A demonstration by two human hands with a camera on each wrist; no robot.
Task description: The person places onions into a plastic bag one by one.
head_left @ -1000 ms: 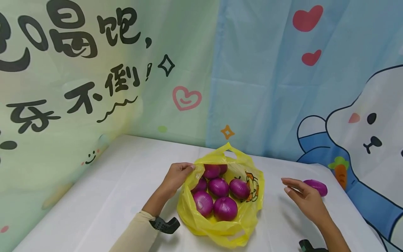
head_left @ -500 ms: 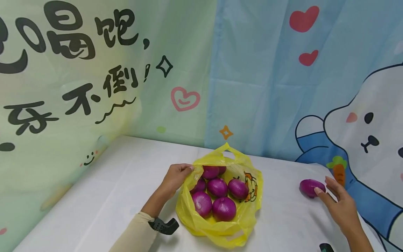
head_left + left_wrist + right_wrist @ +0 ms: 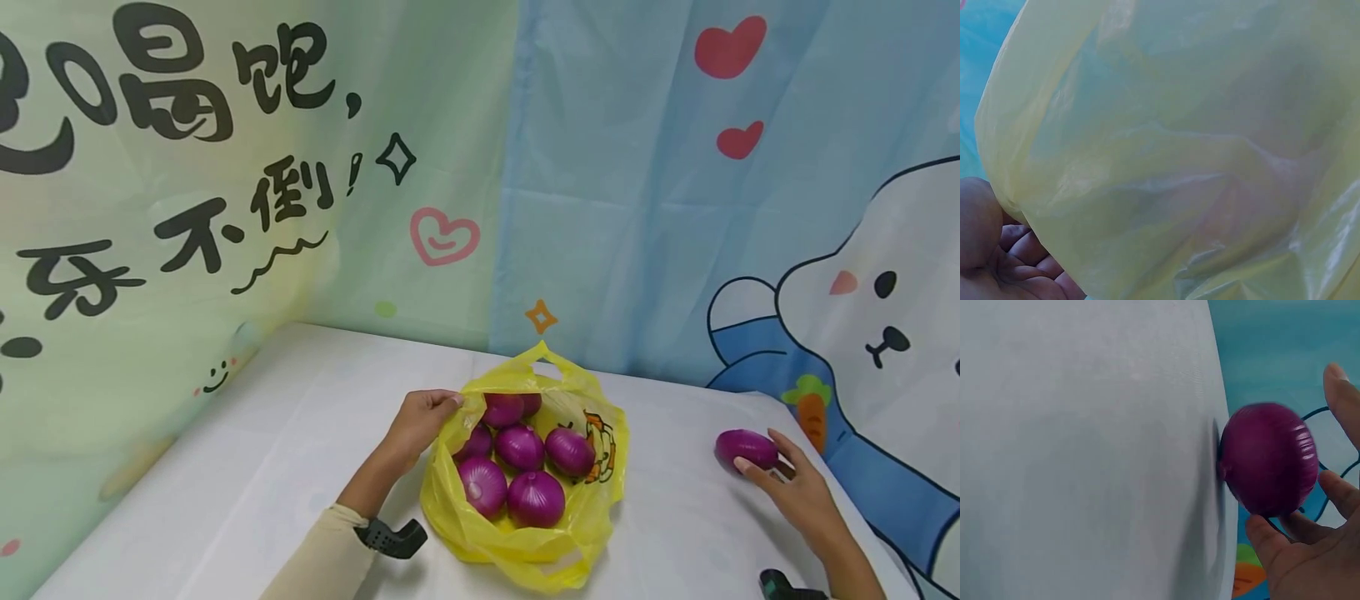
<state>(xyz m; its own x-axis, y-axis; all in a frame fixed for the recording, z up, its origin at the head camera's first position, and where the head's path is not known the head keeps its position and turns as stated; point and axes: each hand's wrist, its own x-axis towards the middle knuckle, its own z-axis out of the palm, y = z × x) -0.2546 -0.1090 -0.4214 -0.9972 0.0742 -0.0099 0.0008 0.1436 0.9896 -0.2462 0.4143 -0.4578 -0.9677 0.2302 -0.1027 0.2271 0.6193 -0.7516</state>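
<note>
A yellow plastic bag stands open on the white table, with several purple onions inside. My left hand pinches the left rim of the bag between thumb and fingers. Sheer yellow film fills most of the left wrist view, beside the curled fingers. A single purple onion lies on the table at the right. My right hand is at this onion's right side, fingers spread around it. In the right wrist view, lower fingertips are right at the onion, while the uppermost digit stands apart.
The white table reaches back to a printed cloth backdrop. Its right edge runs close beside the lone onion and my right forearm. A dark wrist camera sits on my left wrist, and another dark device is at the right one.
My right hand has swept right, past the lone onion, then come slightly back left against its right side. The onion has shifted slightly left. My left hand keeps its hold on the bag.
</note>
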